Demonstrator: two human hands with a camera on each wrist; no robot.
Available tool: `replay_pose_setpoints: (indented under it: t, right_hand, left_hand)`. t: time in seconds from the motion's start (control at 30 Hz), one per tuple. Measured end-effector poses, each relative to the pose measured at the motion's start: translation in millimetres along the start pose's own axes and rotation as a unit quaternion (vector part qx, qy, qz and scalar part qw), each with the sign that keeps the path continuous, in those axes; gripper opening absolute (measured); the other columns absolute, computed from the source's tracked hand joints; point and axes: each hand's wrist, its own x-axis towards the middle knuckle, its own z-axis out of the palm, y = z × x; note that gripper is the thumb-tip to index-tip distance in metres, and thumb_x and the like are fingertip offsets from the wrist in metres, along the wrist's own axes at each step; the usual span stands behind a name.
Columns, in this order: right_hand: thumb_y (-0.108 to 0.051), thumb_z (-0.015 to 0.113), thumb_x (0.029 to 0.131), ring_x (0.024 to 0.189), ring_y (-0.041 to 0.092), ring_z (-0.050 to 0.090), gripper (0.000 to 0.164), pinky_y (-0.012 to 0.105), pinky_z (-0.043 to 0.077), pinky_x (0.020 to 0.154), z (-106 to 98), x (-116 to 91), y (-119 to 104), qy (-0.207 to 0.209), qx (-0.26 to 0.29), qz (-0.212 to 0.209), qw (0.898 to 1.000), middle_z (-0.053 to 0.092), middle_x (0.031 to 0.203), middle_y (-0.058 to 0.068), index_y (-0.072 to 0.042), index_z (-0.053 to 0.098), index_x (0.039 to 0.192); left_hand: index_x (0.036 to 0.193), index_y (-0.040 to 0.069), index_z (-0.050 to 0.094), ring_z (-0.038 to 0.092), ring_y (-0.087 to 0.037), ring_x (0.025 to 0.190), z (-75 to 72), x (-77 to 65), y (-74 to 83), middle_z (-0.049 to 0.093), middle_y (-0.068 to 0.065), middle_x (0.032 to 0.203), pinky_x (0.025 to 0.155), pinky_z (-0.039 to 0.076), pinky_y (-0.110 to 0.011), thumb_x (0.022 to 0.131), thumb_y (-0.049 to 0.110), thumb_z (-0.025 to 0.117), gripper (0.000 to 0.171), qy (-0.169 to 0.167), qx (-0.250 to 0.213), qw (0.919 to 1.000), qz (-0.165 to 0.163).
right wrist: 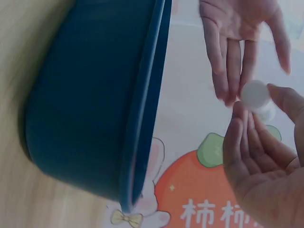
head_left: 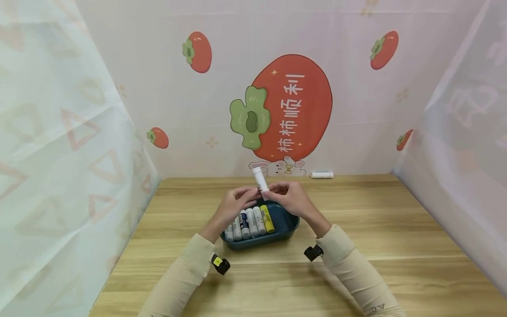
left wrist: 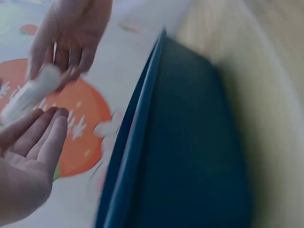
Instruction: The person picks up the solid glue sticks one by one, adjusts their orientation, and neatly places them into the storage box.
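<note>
My right hand (head_left: 294, 198) pinches the lower end of a white glue stick (head_left: 259, 178) between thumb and fingers. The stick tilts, its upper end leaning left above the far side of a dark blue bin (head_left: 257, 241). My left hand (head_left: 236, 203) is close on the left, palm up with fingers straight and their tips near the stick, as the left wrist view shows. In the right wrist view a round white end of the glue stick (right wrist: 255, 94) faces the camera. Inside the bin's left part stand several more sticks in a row, including a navy stick (head_left: 244, 224) and a yellow stick (head_left: 267, 219).
Another white stick (head_left: 322, 175) lies at the back of the wooden table (head_left: 356, 211), against the printed backdrop (head_left: 356, 110). Cloth walls close off the left and right sides. The bin's right part shows bare floor.
</note>
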Motion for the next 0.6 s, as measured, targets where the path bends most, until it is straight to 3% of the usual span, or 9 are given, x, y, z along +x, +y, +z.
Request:
replay_pose_setpoints:
  t: [0.03,0.07,0.1,0.17,0.23,0.33,0.4,0.47,0.6]
  right_hand:
    - [-0.031,0.081,0.095,0.085,0.017,0.075,0.027,0.039,0.066,0.081,-1,-1,-1,0.002,-0.016,0.002,1.0,0.082,0.101,0.008,-0.009,0.081,0.111]
    - [-0.031,0.081,0.095,0.084,0.017,0.075,0.027,0.035,0.065,0.077,-2,-2,-2,0.003,-0.033,0.003,0.999,0.082,0.1,0.008,-0.008,0.081,0.111]
    - [-0.03,0.081,0.095,0.083,0.017,0.074,0.027,0.032,0.064,0.074,-4,-3,-3,0.006,-0.051,0.007,0.999,0.082,0.099,0.008,-0.008,0.081,0.11]
    - [-0.028,0.082,0.094,0.08,0.017,0.073,0.025,0.029,0.062,0.07,-5,-6,-5,0.01,-0.079,0.016,0.997,0.081,0.097,0.008,-0.007,0.082,0.107]
    - [-0.027,0.083,0.093,0.078,0.016,0.072,0.024,0.029,0.061,0.068,-6,-7,-7,0.014,-0.101,0.032,0.994,0.081,0.095,0.007,-0.006,0.082,0.105]
    - [-0.025,0.083,0.092,0.075,0.016,0.069,0.023,0.029,0.06,0.066,-5,-9,-8,0.016,-0.126,0.055,0.99,0.08,0.091,0.007,-0.004,0.082,0.101]
    - [-0.024,0.084,0.092,0.073,0.017,0.067,0.021,0.028,0.059,0.063,-2,-9,-8,0.015,-0.143,0.073,0.987,0.078,0.088,0.006,-0.004,0.082,0.098]
    - [-0.024,0.084,0.091,0.069,0.018,0.065,0.019,0.027,0.056,0.059,1,-9,-6,0.012,-0.159,0.089,0.983,0.076,0.085,0.006,-0.004,0.082,0.094]
    - [-0.022,0.083,0.091,0.061,0.018,0.061,0.018,0.024,0.05,0.053,7,-11,-1,-0.001,-0.182,0.116,0.976,0.073,0.076,0.005,-0.005,0.082,0.085]
  left_hand:
    - [0.147,0.007,0.061,0.063,-0.031,0.138,-4.9,-2.4,2.0,0.065,-0.015,0.148,0.116,0.05,-0.052,0.106,0.043,0.063,0.055,-0.006,0.067,0.9977,0.013]
    - [0.15,0.008,0.059,0.06,-0.032,0.142,-10.0,-4.7,3.8,0.062,-0.013,0.152,0.118,0.048,-0.055,0.105,0.049,0.063,0.061,-0.013,0.136,0.9904,0.02]
    - [0.154,0.01,0.055,0.056,-0.033,0.145,-14.6,-7.6,5.6,0.058,-0.012,0.157,0.119,0.046,-0.056,0.103,0.054,0.063,0.068,-0.019,0.207,0.978,0.023]
    - [0.161,0.01,0.045,0.048,-0.034,0.152,-23.6,-13.5,8.4,0.049,-0.012,0.164,0.123,0.041,-0.058,0.099,0.064,0.063,0.084,-0.041,0.336,0.9406,0.027]
    - [0.165,0.007,0.035,0.038,-0.036,0.157,-30.1,-20.2,9.6,0.039,-0.014,0.17,0.126,0.035,-0.06,0.094,0.072,0.061,0.1,-0.064,0.436,0.8971,0.028]
    - [0.167,0.002,0.026,0.03,-0.038,0.161,-37.0,-29.9,5.3,0.028,-0.018,0.174,0.129,0.031,-0.057,0.091,0.079,0.059,0.113,-0.089,0.533,0.8406,0.043]
    - [0.167,-0.001,0.022,0.025,-0.039,0.163,-40.1,-36.7,-0.1,0.022,-0.02,0.176,0.13,0.029,-0.057,0.089,0.082,0.058,0.119,-0.093,0.573,0.8126,0.048]
    - [0.167,-0.003,0.019,0.022,-0.04,0.163,-41.7,-43.0,-5.6,0.018,-0.022,0.176,0.131,0.028,-0.057,0.088,0.084,0.057,0.123,-0.093,0.594,0.7973,0.048]
    - [0.166,-0.006,0.018,0.018,-0.042,0.164,-43.7,-54.4,-14.8,0.013,-0.025,0.176,0.131,0.025,-0.058,0.086,0.087,0.056,0.128,-0.089,0.607,0.7893,0.034]
